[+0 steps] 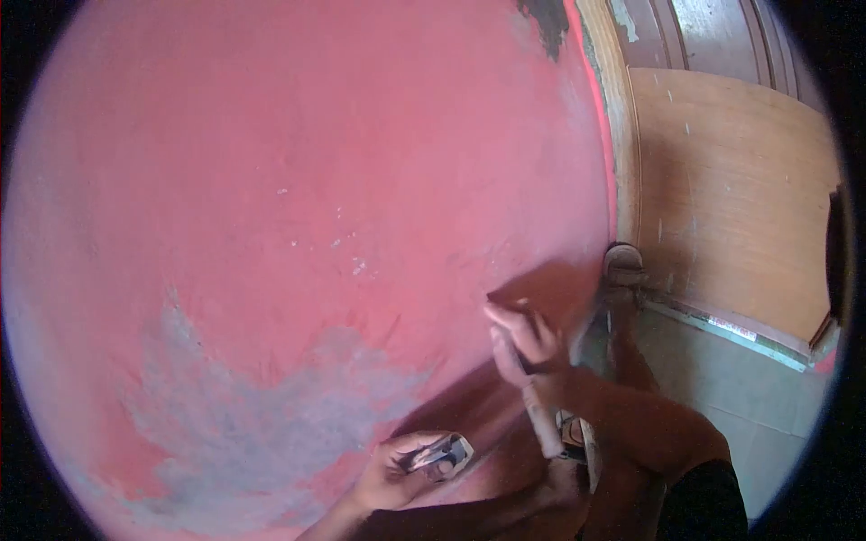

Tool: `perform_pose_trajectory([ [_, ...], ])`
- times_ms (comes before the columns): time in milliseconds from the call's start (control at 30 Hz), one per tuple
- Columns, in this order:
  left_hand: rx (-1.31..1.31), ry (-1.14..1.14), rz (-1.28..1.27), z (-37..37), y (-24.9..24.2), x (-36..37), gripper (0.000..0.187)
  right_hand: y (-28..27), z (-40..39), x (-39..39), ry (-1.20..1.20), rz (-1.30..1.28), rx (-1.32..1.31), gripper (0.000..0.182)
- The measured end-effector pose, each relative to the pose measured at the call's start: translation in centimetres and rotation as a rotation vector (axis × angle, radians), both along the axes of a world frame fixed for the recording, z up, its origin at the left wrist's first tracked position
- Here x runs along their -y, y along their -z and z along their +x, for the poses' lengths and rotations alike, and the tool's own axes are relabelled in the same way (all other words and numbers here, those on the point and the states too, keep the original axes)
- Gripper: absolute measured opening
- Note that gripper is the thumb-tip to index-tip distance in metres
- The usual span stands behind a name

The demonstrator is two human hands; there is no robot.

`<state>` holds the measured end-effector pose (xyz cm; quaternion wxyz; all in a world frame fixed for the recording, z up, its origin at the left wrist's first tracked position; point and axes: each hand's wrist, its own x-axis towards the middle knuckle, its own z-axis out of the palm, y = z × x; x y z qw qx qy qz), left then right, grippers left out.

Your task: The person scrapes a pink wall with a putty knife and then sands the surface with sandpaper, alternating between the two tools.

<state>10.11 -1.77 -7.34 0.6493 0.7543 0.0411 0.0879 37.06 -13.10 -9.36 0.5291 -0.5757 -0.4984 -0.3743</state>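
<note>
My left hand (397, 473), low in the head view, has its fingers wrapped round a small object with a pale rim and dark and shiny parts (442, 457). Its exact kind cannot be made out. To the right and a little higher, my right hand (532, 352) is held over the red floor (343, 162), fingers stretched out and partly apart, with nothing visible in them. A dark shadow falls on the floor beside that hand.
One sandalled foot (624, 269) stands by the floor's right edge; another (573, 431) is partly hidden below my right arm. A brown wooden panel (731, 198) lies at the right, beside pale tiles (713, 374). Worn grey patches (280, 424) mark the red floor.
</note>
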Motion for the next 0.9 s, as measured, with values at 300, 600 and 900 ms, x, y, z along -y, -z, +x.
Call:
perform_pose_trajectory([
  [300, -0.008, -0.008, 0.024, -0.2, 0.7, -0.2, 0.040, -0.8, 0.5, -0.3, -0.067, 0.005, 0.139, 0.038],
  [600, -0.020, 0.015, -0.013, -0.1, 0.4, 0.0, 0.039, -1.6, -0.5, 0.2, -0.126, -0.020, 0.121, 0.038],
  [900, 0.019, 0.035, -0.036, 0.1, 0.5, 0.0, 0.040, -2.5, -2.7, 0.5, -0.309, -0.089, 0.047, 0.040],
])
